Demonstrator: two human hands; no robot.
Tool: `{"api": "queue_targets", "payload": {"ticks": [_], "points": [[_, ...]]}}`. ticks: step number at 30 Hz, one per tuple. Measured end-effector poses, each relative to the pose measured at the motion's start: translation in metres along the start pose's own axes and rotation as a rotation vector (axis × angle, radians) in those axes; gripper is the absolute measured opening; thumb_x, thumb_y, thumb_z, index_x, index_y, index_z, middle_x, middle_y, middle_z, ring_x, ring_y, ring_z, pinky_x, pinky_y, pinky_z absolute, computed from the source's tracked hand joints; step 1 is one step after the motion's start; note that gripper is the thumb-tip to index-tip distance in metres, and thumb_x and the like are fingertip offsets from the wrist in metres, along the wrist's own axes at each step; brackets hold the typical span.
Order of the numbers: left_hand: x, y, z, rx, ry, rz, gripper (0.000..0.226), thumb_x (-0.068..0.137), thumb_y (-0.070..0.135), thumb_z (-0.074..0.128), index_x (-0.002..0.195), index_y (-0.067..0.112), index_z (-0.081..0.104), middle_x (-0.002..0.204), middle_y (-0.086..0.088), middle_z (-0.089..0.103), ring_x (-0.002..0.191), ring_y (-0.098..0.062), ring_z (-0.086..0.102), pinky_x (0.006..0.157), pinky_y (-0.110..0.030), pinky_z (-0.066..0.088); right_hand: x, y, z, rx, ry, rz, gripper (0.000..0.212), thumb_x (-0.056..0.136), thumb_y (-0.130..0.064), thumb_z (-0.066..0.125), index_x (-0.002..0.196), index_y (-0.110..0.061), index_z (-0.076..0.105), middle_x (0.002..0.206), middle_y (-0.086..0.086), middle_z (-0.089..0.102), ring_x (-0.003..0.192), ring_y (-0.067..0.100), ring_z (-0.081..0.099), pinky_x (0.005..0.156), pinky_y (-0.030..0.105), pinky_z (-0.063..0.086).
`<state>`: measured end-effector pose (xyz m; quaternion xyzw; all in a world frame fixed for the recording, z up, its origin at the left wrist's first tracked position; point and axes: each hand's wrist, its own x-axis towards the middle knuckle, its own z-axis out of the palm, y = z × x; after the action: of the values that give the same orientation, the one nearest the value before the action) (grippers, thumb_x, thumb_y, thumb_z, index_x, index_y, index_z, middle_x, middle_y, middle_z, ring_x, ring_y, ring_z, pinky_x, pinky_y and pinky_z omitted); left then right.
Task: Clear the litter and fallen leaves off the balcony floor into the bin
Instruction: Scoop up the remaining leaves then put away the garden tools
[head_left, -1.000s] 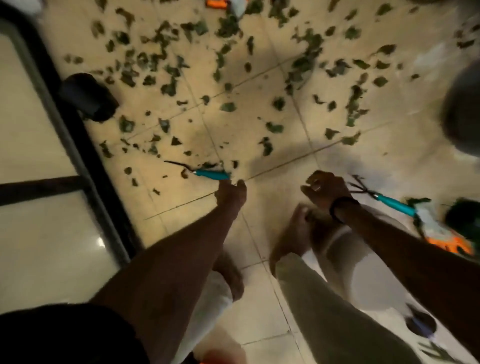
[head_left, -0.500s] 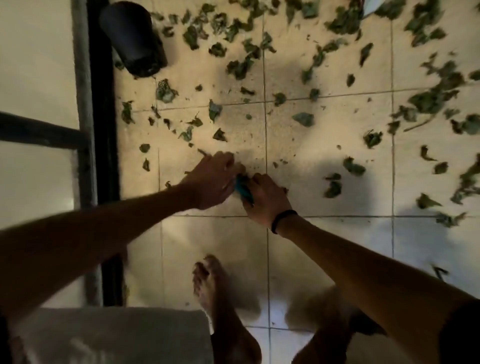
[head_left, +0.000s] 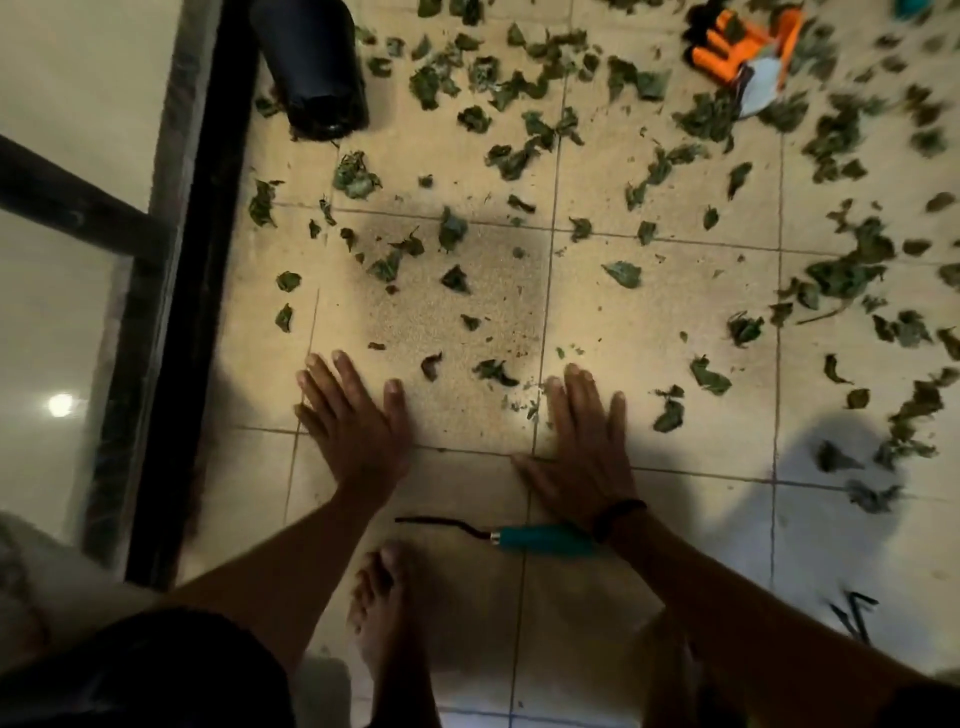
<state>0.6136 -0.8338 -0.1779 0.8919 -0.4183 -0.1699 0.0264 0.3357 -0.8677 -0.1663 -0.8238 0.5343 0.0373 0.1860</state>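
Note:
Dry green leaves (head_left: 524, 150) lie scattered over the beige tiled balcony floor (head_left: 649, 338), thickest toward the top and right. My left hand (head_left: 350, 421) lies flat on the tiles with straight fingers, holding nothing. My right hand (head_left: 582, 441) is flat on the floor too, fingers spread, with a few leaf bits beside its fingertips. A teal-handled hand tool (head_left: 540, 535) with a dark metal end lies on the floor just behind my right wrist. No bin is clearly visible.
A black cylindrical pot (head_left: 311, 67) lies on its side at the top left beside the black door frame (head_left: 202, 291). Orange and grey gloves (head_left: 743, 52) lie at the top right. Another dark tool (head_left: 852, 613) sits at the lower right. My bare foot (head_left: 384, 613) stands below.
Both hands let go of the teal tool, which now lies behind my right wrist. The hands moved apart and went flat on the tiles.

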Motion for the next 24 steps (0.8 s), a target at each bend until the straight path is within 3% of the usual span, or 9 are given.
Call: {"api": "queue_targets", "payload": {"ticks": [2,4,6,8,10,12,15,20,24], "points": [[-0.002,0.015,0.006,-0.015,0.037,0.094,0.075,0.105,0.058,0.016,0.163,0.014,-0.004,0.171,-0.014,-0.008,0.158,-0.031,-0.010,0.125,-0.060,0.005,0.027,-0.020,0.005,-0.033,-0.020,-0.061,0.098,0.096,-0.074,0.033,0.162,-0.008,0.002,0.169,0.015,-0.010,0.157,0.029,-0.009,0.124,0.060,0.007],[0.001,0.041,0.011,-0.058,0.025,0.299,0.069,0.108,0.050,0.018,0.164,0.014,-0.001,0.171,-0.011,-0.009,0.158,-0.027,-0.011,0.127,-0.057,0.001,0.058,-0.043,0.009,-0.016,-0.007,-0.088,0.093,0.100,-0.069,0.026,0.161,-0.007,-0.007,0.168,0.015,-0.015,0.157,0.028,-0.013,0.126,0.056,0.005],[0.009,0.070,0.014,-0.159,-0.016,0.561,0.063,0.109,0.042,0.021,0.164,0.015,0.006,0.172,-0.006,-0.004,0.159,-0.022,-0.006,0.126,-0.057,0.008,0.092,-0.059,0.011,-0.082,0.034,-0.091,0.088,0.100,-0.059,0.022,0.160,-0.005,-0.010,0.168,0.018,-0.017,0.156,0.031,-0.014,0.126,0.053,0.007],[0.023,0.088,0.009,-0.261,-0.057,0.713,0.062,0.109,0.038,0.026,0.164,0.016,0.009,0.172,-0.001,0.000,0.159,-0.018,-0.003,0.126,-0.054,0.011,0.123,-0.068,0.006,-0.140,0.059,-0.091,0.088,0.097,-0.055,0.024,0.160,-0.004,-0.009,0.167,0.021,-0.015,0.156,0.034,-0.012,0.125,0.052,0.009],[0.040,0.086,0.000,-0.257,0.026,0.658,0.064,0.108,0.042,0.026,0.164,0.017,0.008,0.172,-0.002,0.001,0.159,-0.019,-0.003,0.127,-0.053,0.008,0.144,-0.069,0.000,-0.034,0.097,-0.129,0.089,0.099,-0.054,0.035,0.161,-0.004,-0.003,0.169,0.019,-0.009,0.157,0.032,-0.008,0.126,0.051,0.009],[0.062,0.072,-0.004,-0.204,0.091,0.455,0.069,0.107,0.052,0.022,0.164,0.019,0.005,0.172,-0.003,-0.001,0.159,-0.019,-0.005,0.127,-0.054,0.005,0.146,-0.056,-0.005,0.110,0.145,-0.131,0.089,0.101,-0.057,0.038,0.161,-0.003,0.001,0.170,0.016,-0.005,0.158,0.028,-0.005,0.127,0.051,0.008],[0.087,0.060,-0.004,-0.130,0.072,0.290,0.078,0.104,0.065,0.020,0.164,0.020,-0.002,0.172,-0.003,-0.006,0.158,-0.021,-0.008,0.125,-0.059,0.005,0.118,-0.017,-0.011,0.159,0.250,0.059,0.086,0.103,-0.059,0.032,0.162,-0.006,0.001,0.170,0.013,-0.005,0.158,0.025,-0.006,0.127,0.053,0.003],[0.051,0.124,0.019,0.023,0.025,0.577,0.082,0.102,0.065,0.016,0.164,0.014,-0.003,0.171,-0.007,-0.010,0.158,-0.024,-0.011,0.126,-0.057,0.002,0.043,0.049,0.000,0.206,0.456,0.477,0.072,0.103,-0.046,0.039,0.159,-0.004,0.023,0.168,0.016,0.016,0.157,0.028,0.010,0.122,0.059,0.016],[0.009,0.178,0.047,0.040,-0.052,0.850,0.073,0.106,0.055,0.020,0.164,0.013,0.008,0.172,-0.008,-0.001,0.159,-0.024,-0.005,0.125,-0.057,0.008,0.043,0.046,0.002,0.341,0.520,0.410,0.064,0.105,-0.037,0.041,0.157,-0.001,0.029,0.167,0.015,0.022,0.156,0.026,0.016,0.122,0.054,0.023]]}}
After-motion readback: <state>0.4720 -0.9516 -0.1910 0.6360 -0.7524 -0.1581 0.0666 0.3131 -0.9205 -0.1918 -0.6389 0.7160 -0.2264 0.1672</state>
